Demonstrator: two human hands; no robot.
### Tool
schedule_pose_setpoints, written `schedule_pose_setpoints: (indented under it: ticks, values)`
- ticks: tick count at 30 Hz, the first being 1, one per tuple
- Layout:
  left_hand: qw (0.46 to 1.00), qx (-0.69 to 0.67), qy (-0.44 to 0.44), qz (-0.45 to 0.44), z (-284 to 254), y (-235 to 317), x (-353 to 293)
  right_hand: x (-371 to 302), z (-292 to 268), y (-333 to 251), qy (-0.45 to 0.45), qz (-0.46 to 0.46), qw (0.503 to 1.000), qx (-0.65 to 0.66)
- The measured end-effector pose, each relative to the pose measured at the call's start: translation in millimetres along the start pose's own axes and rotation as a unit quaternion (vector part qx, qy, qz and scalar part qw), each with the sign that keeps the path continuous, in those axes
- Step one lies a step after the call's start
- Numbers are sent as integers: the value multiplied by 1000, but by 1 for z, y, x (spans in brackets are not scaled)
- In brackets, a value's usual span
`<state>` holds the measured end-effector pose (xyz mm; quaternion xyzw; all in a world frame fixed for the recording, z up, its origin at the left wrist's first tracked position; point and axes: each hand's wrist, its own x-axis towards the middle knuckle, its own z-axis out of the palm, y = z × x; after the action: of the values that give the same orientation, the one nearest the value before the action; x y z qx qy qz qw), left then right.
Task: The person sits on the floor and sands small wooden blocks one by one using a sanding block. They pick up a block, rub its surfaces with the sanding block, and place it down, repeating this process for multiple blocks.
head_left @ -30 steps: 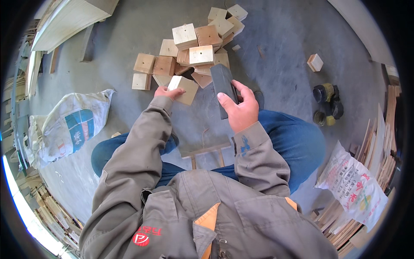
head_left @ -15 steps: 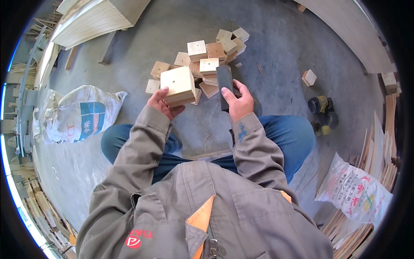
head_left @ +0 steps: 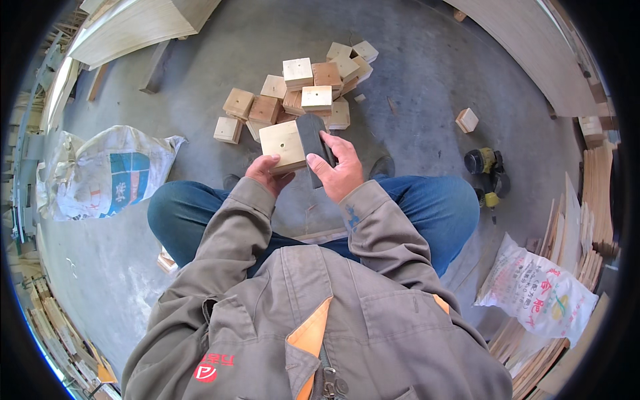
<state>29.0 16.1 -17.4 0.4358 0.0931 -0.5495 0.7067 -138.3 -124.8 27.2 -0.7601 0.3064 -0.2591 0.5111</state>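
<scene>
My left hand (head_left: 269, 176) grips a pale square wooden block (head_left: 275, 143) from below, thumb on its near edge. A small dark hole shows in the middle of its top face. In my right hand (head_left: 344, 171) is a dark grey oblong sanding block (head_left: 311, 139), tilted, with my thumb and fingers closed round it. It lies against the right side of the wooden block, or just over it; the exact contact is hidden. Beyond my hands, a loose pile of similar wooden blocks (head_left: 316, 98) rests on the concrete floor.
One wooden block (head_left: 467, 120) lies apart at right, near a yellow-and-black power tool (head_left: 487, 170). White woven sacks lie left (head_left: 87, 177) and right (head_left: 537, 287). Stacked plywood sheets (head_left: 143, 33) stand far left, and wood strips (head_left: 597, 193) lean at right. My bent knees flank my hands.
The sanding block has moved left and down to the wooden block's right side; before, a gap separated them. My hands have come closer together. The whole view has shifted slightly.
</scene>
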Motion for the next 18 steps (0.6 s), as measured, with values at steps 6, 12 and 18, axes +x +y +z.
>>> schedule_pose_setpoints:
  ticks: [6,12,18]
  values:
    - [987,108,98,71,10,-6,3,2,10,6,-15,13,999,-39]
    - [964,133,177,146,6,-3,16,-10,23,-1,-40,-32,993,-102]
    - [949,246,109,161,2,-22,13,23,22,23,59,-41,990,-124]
